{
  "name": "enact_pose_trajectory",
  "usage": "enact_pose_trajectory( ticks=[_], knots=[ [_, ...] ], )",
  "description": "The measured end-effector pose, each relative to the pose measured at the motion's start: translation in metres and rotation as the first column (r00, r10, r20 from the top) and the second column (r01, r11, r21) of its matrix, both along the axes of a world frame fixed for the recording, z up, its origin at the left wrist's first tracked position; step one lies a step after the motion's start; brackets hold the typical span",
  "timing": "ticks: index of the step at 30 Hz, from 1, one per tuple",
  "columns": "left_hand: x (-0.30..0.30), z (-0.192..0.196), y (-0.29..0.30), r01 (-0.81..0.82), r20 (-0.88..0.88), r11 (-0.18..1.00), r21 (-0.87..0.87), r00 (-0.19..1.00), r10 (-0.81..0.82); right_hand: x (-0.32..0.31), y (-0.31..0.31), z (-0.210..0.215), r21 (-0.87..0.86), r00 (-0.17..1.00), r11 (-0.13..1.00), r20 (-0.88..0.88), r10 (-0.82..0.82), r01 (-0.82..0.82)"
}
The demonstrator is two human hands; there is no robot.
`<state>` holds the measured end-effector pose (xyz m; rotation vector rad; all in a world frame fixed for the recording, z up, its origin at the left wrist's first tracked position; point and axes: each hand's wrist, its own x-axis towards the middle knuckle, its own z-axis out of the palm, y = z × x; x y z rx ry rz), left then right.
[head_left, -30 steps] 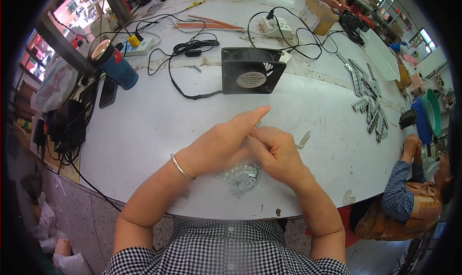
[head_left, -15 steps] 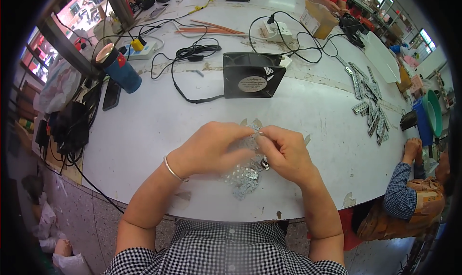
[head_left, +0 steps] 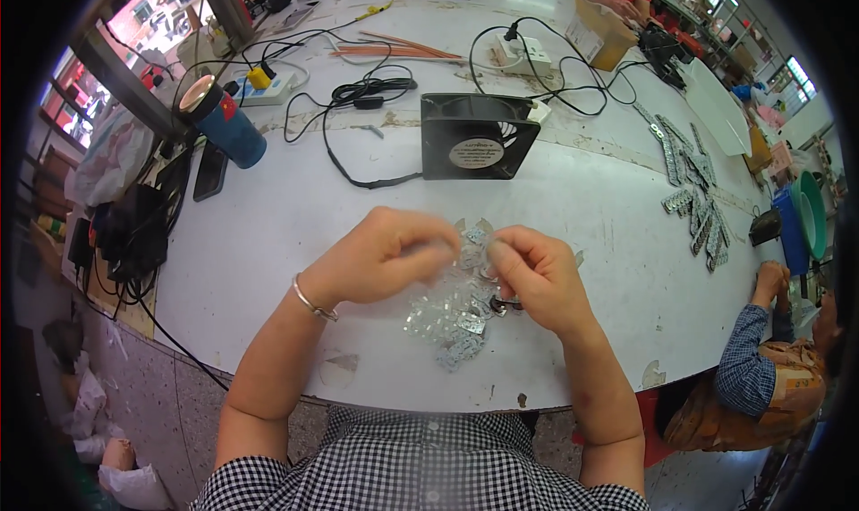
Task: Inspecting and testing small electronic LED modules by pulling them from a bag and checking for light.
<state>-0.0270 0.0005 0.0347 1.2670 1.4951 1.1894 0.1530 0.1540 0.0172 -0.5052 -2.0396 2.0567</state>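
**Two hands meet over a heap of small clear packets**

Head view: we see our left hand (head_left: 385,253) and right hand (head_left: 532,274) brought close together above the near edge of the white table (head_left: 295,242). Both are curled inward, and between them sits a small clear plastic piece (head_left: 472,241) with light tabs sticking up. The left grip is pressed together, fingers folded toward the thumb at that piece; it is blurred, so we cannot tell exactly how it holds it. The right grip is likewise closed, fingertips pinching the same piece from the other side. A thin metal bangle (head_left: 313,299) circles the left wrist.

Just below the hands, a loose heap of small transparent packets (head_left: 447,319) lies on the table, touching its near rim area, and a small dark part (head_left: 497,306) shows under the right hand.

Farther off, a black square fan (head_left: 477,136) stands upright near the table's middle, its cable trailing left. A blue cup (head_left: 224,122) stands at the left, with a dark phone (head_left: 210,172) flat beside it. A white power strip (head_left: 522,53) and tangled black cords lie toward the far side. Rows of grey metal strips (head_left: 693,189) lie at the right. At the right edge another person in a blue checked sleeve (head_left: 747,368) sits low beside the table.
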Motion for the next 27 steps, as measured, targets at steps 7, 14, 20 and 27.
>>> enact_pose_trajectory(
  ticks=[7, 14, 20, 27],
  knots=[
    [0.015, -0.024, 0.016, -0.048, -0.611, 0.895, 0.443, 0.715, 0.341, -0.002, -0.004, -0.004, 0.199, 0.993, 0.973, -0.007, -0.117, 0.116],
    [0.018, -0.020, 0.016, 0.044, -0.748, 0.910, 0.412, 0.586, 0.310, -0.001, -0.003, -0.008, 0.350, 0.994, 0.930, -0.046, -0.100, 0.110],
    [0.018, -0.025, 0.018, 0.074, -0.762, 0.889, 0.452, 0.551, 0.341, -0.003, -0.001, -0.011, 0.385, 0.994, 0.916, -0.051, -0.100, 0.112],
    [0.014, -0.026, 0.019, 0.115, -0.793, 0.885, 0.452, 0.506, 0.339, -0.005, -0.005, -0.009, 0.423, 0.992, 0.898, -0.091, -0.092, 0.122]
  ],
)
